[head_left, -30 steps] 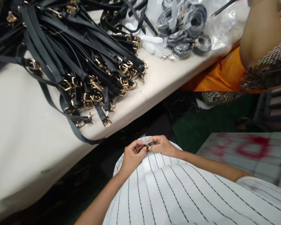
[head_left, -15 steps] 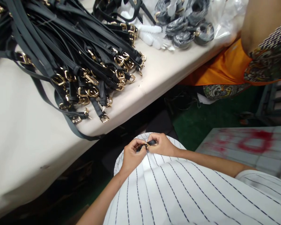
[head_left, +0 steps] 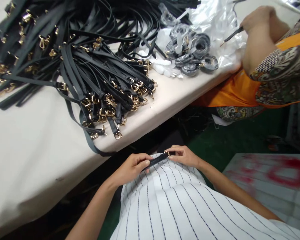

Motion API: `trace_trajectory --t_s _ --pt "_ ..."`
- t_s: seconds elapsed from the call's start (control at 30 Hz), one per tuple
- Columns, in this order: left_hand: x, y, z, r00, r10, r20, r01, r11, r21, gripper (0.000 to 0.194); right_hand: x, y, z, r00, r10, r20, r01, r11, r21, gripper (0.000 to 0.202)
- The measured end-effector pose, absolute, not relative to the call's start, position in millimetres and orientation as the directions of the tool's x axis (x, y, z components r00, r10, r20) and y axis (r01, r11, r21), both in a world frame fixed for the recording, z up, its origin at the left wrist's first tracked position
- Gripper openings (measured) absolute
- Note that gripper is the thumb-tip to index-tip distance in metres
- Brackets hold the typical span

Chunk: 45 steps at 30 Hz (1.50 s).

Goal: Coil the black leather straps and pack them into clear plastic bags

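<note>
A narrow black strap (head_left: 157, 160) with a small gold buckle (head_left: 167, 153) stretches between my two hands, just over the striped white cloth (head_left: 162, 190) at my front. My left hand (head_left: 136, 165) pinches the strap with the thumb on top. At the buckle end, my right hand (head_left: 183, 155) has its fingers closed on the strap. Beyond them, on the table, lies a thick heap of black straps (head_left: 95, 76), many ending in gold buckles.
The pale-covered table (head_left: 52, 146) has its edge just past my hands. Plastic-wrapped strap coils (head_left: 200, 46) and white gloves (head_left: 165, 68) lie farther back. At right, a co-worker's hand (head_left: 258, 20) holds a dark strap. A board with red marks (head_left: 272, 180) stands low right.
My hands have drawn apart, the left to the left and the right to the right, exposing the strap between them. The view has tilted up, and the co-worker's hands have come into sight.
</note>
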State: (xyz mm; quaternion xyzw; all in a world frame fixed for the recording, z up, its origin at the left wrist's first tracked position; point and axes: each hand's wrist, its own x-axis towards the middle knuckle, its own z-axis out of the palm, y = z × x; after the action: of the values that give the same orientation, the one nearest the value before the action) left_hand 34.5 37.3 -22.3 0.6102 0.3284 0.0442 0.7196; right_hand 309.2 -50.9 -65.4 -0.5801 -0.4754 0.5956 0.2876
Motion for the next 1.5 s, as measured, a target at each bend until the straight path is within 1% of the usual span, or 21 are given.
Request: trace_trajectory --t_s 0.07,0.1,0.17,0.2,0.27,0.33,0.37,0.47,0.57,0.67,0.8,0.9,0.97,1.03,1.1,1.13,1.23,1.3,1.37,1.43,1.5 --pt "41 39 -16 0.794 0.442 -0.417 0.356 0.216 0.909 0.031 305 -48 -55 -0.200 0.951 -0.237 0.461 -0.122 -0.879 0.041" --pt "45 40 -14 0.797 0.436 -0.418 0.359 0.215 0.908 0.031 302 -45 -49 -0.232 0.961 -0.151 0.523 -0.007 -0.852 0.044" --pt "52 42 -9 0.794 0.431 -0.429 0.355 0.245 0.902 0.034 293 -38 -40 -0.320 0.945 -0.063 0.509 0.115 -0.853 0.047" --pt "54 44 -7 0.790 0.428 -0.439 0.353 0.269 0.896 0.037 289 -35 -38 -0.370 0.926 -0.078 0.444 0.102 -0.890 0.044" --pt "53 48 -4 0.774 0.432 -0.462 0.350 0.317 0.882 0.044 284 -31 -38 -0.432 0.884 -0.177 0.252 -0.070 -0.965 0.036" --pt "44 52 -1 0.746 0.465 -0.477 0.349 0.337 0.874 0.047 284 -30 -44 -0.418 0.866 -0.273 0.042 -0.282 -0.959 0.032" --pt "37 53 1 0.727 0.495 -0.476 0.346 0.335 0.876 0.046 287 -30 -48 -0.381 0.874 -0.300 -0.060 -0.347 -0.936 0.032" --pt "13 56 6 0.656 0.582 -0.480 0.341 0.339 0.877 0.040 301 -28 -61 -0.275 0.904 -0.328 -0.292 -0.404 -0.867 0.033" --pt "-5 55 8 0.577 0.614 -0.539 0.371 0.391 0.842 0.036 315 -25 -68 -0.330 0.880 -0.343 -0.427 -0.463 -0.777 0.038" --pt "-14 52 5 0.525 0.615 -0.589 0.397 0.435 0.808 0.035 324 -24 -67 -0.375 0.855 -0.359 -0.489 -0.511 -0.707 0.040" --pt "-18 47 -2 0.546 0.615 -0.569 0.314 0.480 0.819 0.032 335 -26 -70 -0.289 0.854 -0.433 -0.461 -0.521 -0.719 0.039" --pt "-18 45 -4 0.552 0.636 -0.539 0.212 0.518 0.829 0.036 343 -28 -81 -0.201 0.863 -0.464 -0.384 -0.505 -0.773 0.039" --pt "-16 44 -2 0.542 0.661 -0.519 0.134 0.542 0.830 0.042 346 -27 -91 -0.133 0.869 -0.476 -0.229 -0.494 -0.839 0.040" --pt "-12 44 3 0.519 0.689 -0.507 0.102 0.539 0.836 0.040 345 -26 -99 -0.098 0.866 -0.491 -0.009 -0.494 -0.869 0.043" --pt "-8 43 12 0.477 0.725 -0.496 0.152 0.488 0.860 0.034 339 -25 -104 -0.122 0.853 -0.508 0.176 -0.485 -0.857 0.047" --pt "-6 43 17 0.448 0.751 -0.484 0.207 0.440 0.874 0.030 333 -24 -104 -0.146 0.845 -0.515 0.233 -0.476 -0.848 0.048" --pt "-3 40 31 0.372 0.830 -0.415 0.430 0.242 0.870 0.025 308 -21 -94 -0.183 0.869 -0.459 0.262 -0.407 -0.875 0.048" --pt "-1 39 38 0.358 0.870 -0.340 0.553 0.096 0.828 0.025 285 -16 -80 -0.206 0.916 -0.343 0.176 -0.310 -0.934 0.045" --pt "3 39 42 0.397 0.887 -0.236 0.590 -0.049 0.806 0.023 261 -9 -63 -0.288 0.940 -0.185 0.007 -0.191 -0.982 0.043" --pt "8 39 43 0.483 0.866 -0.128 0.541 -0.180 0.822 0.018 239 -1 -48 -0.388 0.920 -0.053 -0.170 -0.127 -0.977 0.045" --pt "12 39 42 0.559 0.828 -0.043 0.465 -0.270 0.843 0.016 223 8 -37 -0.421 0.907 0.015 -0.260 -0.104 -0.960 0.049"
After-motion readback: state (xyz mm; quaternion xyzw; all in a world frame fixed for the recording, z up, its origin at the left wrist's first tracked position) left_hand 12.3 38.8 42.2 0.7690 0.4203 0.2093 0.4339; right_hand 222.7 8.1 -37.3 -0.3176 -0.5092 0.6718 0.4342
